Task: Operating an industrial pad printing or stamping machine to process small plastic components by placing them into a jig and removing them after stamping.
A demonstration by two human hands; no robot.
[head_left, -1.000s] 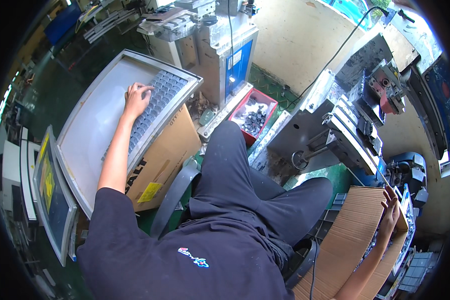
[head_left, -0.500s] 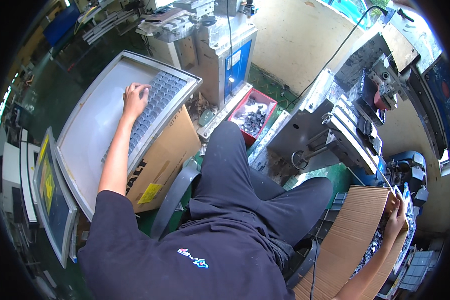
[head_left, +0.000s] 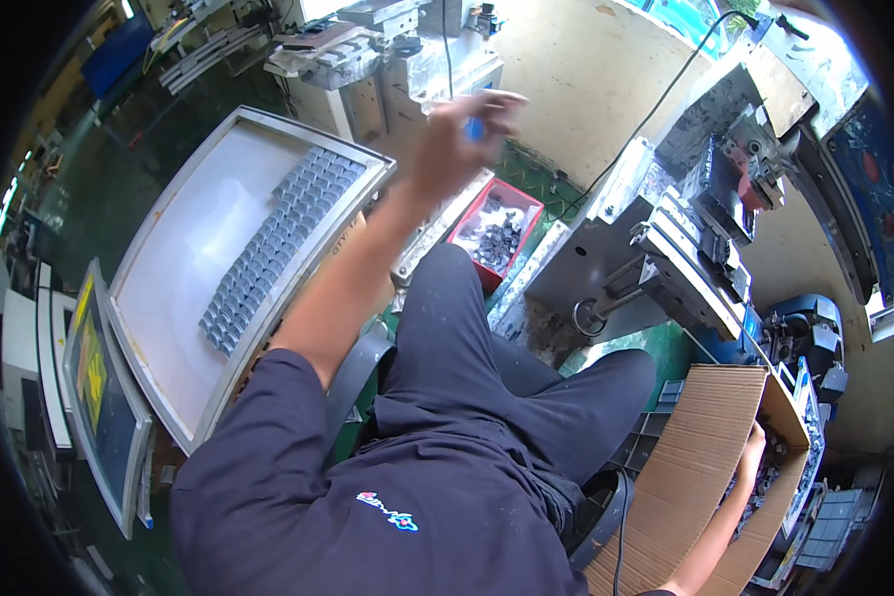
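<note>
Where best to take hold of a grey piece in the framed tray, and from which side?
Probably an outer grey piece, by its free left edge, from above left: bare tray lies there, while neighbouring pieces crowd its right. Its exact contours are too small to tell.

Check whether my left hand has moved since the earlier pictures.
Yes, your left hand has moved rightward and up, from beside the grey parts to the upper left of the red bin.
</note>
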